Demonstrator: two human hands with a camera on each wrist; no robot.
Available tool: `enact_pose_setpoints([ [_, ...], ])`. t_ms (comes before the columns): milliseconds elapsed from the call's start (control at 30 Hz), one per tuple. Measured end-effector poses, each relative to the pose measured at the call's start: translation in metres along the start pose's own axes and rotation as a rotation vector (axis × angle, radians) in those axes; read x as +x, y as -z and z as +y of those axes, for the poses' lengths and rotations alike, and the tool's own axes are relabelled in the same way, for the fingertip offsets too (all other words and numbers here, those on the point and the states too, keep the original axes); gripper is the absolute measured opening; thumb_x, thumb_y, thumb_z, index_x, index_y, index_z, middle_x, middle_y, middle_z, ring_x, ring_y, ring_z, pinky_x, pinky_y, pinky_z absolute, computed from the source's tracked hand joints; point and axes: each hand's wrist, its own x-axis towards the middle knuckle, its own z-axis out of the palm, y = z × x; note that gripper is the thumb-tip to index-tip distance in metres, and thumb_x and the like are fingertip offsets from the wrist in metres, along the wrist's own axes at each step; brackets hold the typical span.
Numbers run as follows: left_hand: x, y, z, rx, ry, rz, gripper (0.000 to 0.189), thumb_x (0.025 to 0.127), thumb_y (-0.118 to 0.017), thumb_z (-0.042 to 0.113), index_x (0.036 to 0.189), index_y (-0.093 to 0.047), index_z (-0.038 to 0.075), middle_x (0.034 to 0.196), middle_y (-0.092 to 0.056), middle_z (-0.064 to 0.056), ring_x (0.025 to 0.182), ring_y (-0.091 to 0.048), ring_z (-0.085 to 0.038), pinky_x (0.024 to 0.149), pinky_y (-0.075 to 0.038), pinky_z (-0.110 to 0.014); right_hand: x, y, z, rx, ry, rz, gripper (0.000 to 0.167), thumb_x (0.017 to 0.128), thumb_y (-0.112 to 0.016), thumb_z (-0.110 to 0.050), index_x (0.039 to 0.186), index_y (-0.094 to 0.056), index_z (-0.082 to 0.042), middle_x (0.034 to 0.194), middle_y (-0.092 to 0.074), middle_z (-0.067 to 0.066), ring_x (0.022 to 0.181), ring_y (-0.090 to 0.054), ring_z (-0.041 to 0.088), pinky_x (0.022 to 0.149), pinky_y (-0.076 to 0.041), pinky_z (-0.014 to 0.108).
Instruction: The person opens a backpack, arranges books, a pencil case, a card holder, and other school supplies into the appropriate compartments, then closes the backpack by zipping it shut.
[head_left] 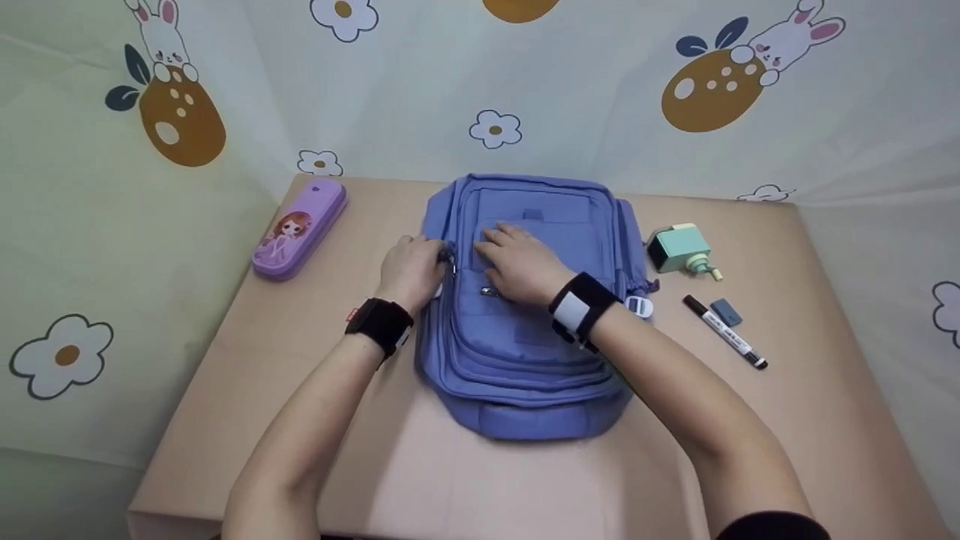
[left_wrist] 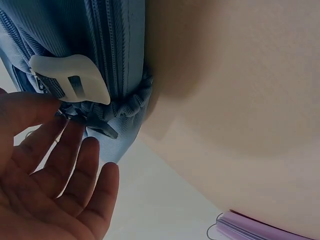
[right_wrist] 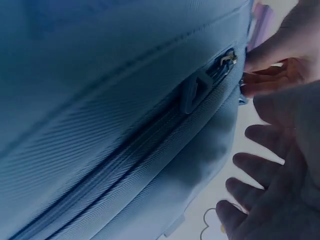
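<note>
A blue backpack (head_left: 536, 247) lies on the table with its front pockets facing up. At its left side, my left hand (head_left: 411, 271) pinches a dark zipper pull (left_wrist: 102, 127) between thumb and index finger; the other fingers are loosely bent. A white plastic buckle (left_wrist: 75, 77) sits beside that pull in the left wrist view. Over the front pocket, my right hand (head_left: 523, 264) has its fingers spread and holds nothing. Close to it is the front pocket's zipper pull (right_wrist: 195, 92), hanging loose along the zipper.
A purple pencil case (head_left: 300, 229) with a cartoon girl lies at the left. To the backpack's right are a mint-green box-shaped item with a nozzle (head_left: 682, 247), a dark blue eraser (head_left: 725, 311) and a black-and-white marker (head_left: 726, 332). A patterned curtain (head_left: 420, 97) stands behind the table.
</note>
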Motion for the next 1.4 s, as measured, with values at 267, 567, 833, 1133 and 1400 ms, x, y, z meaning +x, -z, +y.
enact_pose_setpoints([
  [267, 0.0, 0.001, 0.001, 0.006, -0.019, 0.02, 0.019, 0.097, -0.065, 0.013, 0.11, -0.076, 0.007, 0.105, -0.073, -0.014, 0.095, -0.064, -0.038, 0.082, -0.052, -0.052, 0.015, -0.009, 0.0, 0.04, 0.011, -0.11, 0.058, 0.105, -0.053, -0.031, 0.159, -0.036, -0.017, 0.169, -0.019, 0.009, 0.155, -0.012, 0.032, 0.122, -0.019, 0.05],
  [567, -0.004, 0.003, -0.005, -0.049, -0.047, 0.059, 0.011, 0.097, -0.068, 0.015, 0.102, -0.076, 0.007, 0.101, -0.071, -0.011, 0.092, -0.065, -0.033, 0.079, -0.053, -0.048, 0.019, -0.015, -0.002, 0.017, -0.013, -0.157, 0.057, 0.108, -0.048, -0.038, 0.161, -0.032, -0.023, 0.17, -0.013, 0.006, 0.156, -0.007, 0.03, 0.123, -0.017, 0.049],
  [833, -0.01, 0.006, -0.007, 0.032, -0.116, 0.067, 0.011, 0.098, -0.069, 0.016, 0.1, -0.076, 0.007, 0.098, -0.069, -0.011, 0.089, -0.063, -0.034, 0.077, -0.052, -0.049, 0.025, -0.018, -0.005, 0.001, -0.015, -0.17, 0.057, 0.108, -0.047, -0.038, 0.161, -0.032, -0.025, 0.171, -0.013, 0.006, 0.156, -0.007, 0.03, 0.124, -0.015, 0.047],
  [1133, -0.039, 0.014, 0.004, 0.084, -0.159, -0.002, 0.013, 0.096, -0.07, 0.019, 0.092, -0.072, 0.007, 0.095, -0.069, -0.011, 0.089, -0.064, -0.035, 0.075, -0.052, -0.051, 0.023, -0.021, -0.005, -0.002, -0.014, -0.166, 0.056, 0.107, -0.048, -0.037, 0.161, -0.033, -0.025, 0.17, -0.013, 0.006, 0.156, -0.007, 0.031, 0.123, -0.016, 0.049],
  [1400, -0.051, 0.007, 0.008, 0.013, -0.16, -0.017, 0.011, 0.095, -0.073, 0.017, 0.09, -0.07, 0.007, 0.093, -0.069, -0.01, 0.088, -0.065, -0.033, 0.076, -0.052, -0.048, 0.021, -0.022, -0.003, 0.009, -0.027, -0.177, 0.056, 0.108, -0.047, -0.037, 0.161, -0.032, -0.025, 0.171, -0.012, 0.005, 0.156, -0.006, 0.03, 0.123, -0.017, 0.05],
])
